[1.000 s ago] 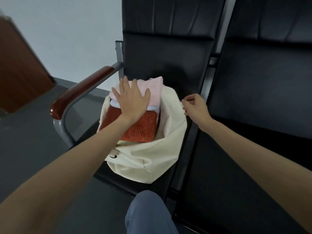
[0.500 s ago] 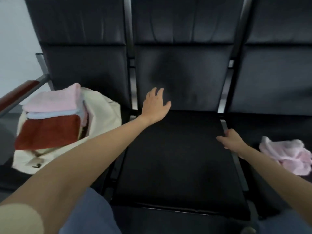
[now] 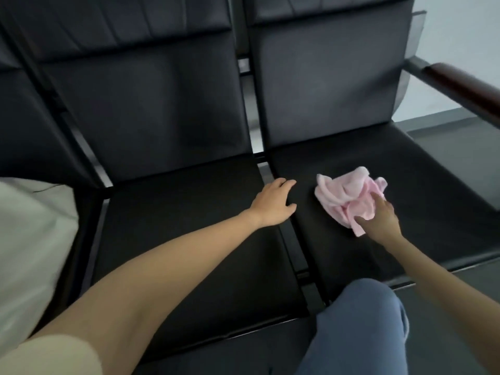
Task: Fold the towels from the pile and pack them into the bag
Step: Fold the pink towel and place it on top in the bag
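Crumpled pink towel (image 3: 349, 197) lies on the right-hand black seat (image 3: 422, 185), toward its left half, not folded. Right hand (image 3: 380, 216) is on the towel's near-right edge, index finger stretched onto the cloth, thumb at the lower corner, cloth bunched between them; looks like a light pinch of the towel. Left hand (image 3: 274, 205) rests palm down with fingers relaxed and slightly spread, across the gap between the middle seat (image 3: 176, 239) and the right-hand seat, holding nothing, fingertips just over the seat edge. Left hand sits near the towel but apart from it. Cream bag (image 3: 29, 244) shows only partly at the left frame edge, blurred, on the far-left seat; its contents cannot be made out. Well apart from the towel. Wooden armrest (image 3: 462, 87) at upper right. Knee in blue trousers (image 3: 359, 320) low in view, in front of the seats.
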The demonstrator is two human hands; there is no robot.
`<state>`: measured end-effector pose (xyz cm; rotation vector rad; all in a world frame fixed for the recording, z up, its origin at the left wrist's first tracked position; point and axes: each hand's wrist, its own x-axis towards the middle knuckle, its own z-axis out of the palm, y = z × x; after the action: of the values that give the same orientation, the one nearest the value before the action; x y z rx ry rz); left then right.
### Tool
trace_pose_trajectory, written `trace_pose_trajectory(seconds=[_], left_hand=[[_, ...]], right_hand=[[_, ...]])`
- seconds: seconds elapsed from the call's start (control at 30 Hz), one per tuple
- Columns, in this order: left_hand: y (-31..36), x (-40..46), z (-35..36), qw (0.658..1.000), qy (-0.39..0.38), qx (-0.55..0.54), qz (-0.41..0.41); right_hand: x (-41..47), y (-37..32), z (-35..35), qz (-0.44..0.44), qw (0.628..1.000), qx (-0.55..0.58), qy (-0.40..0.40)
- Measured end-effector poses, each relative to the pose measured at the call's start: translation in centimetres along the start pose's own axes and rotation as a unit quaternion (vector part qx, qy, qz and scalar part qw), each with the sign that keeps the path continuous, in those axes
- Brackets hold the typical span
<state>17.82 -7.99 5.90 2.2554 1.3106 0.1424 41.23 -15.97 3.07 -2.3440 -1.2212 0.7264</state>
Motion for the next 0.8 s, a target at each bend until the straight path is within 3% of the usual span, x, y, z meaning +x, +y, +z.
trace_pose_trajectory(seconds=[0.1, 0.23, 0.4, 0.47, 0.57, 0.7, 0.8], left_hand=[[2.3, 2.9, 2.7, 0.999, -0.031, -0.003, 0.028], [4.9, 6.1, 5.7, 0.996, -0.064, 0.0, 0.061], [5.1, 7.7, 9.3, 0.995, -0.074, 0.062, 0.011], [4.5, 7.2, 10.3, 0.998, -0.033, 0.055, -0.002], [4.1, 6.2, 9.0, 0.995, 0.064, -0.06, -0.047], [2.4, 5.2, 3.3, 0.945, 0.19, -0.244, -0.111], [0.7, 2.8, -2.5, 0.914, 0.264, -0.286, -0.115]], right_hand=[[1.7, 1.9, 0.3, -0.018, 0.998, 0.059, -0.009], [3.1, 2.7, 0.5, -0.081, 0.995, 0.05, -0.008], [2.4, 3.3, 0.6, -0.079, 0.996, 0.031, -0.041], [1.7, 3.8, 0.6, -0.08, 0.992, 0.087, -0.049], [0.9, 3.7, 0.7, -0.055, 0.982, 0.178, -0.022], [-0.4, 1.3, -0.1, -0.032, 0.947, 0.318, 0.04], [-1.6, -2.1, -0.7, -0.038, 0.928, 0.365, 0.066]])
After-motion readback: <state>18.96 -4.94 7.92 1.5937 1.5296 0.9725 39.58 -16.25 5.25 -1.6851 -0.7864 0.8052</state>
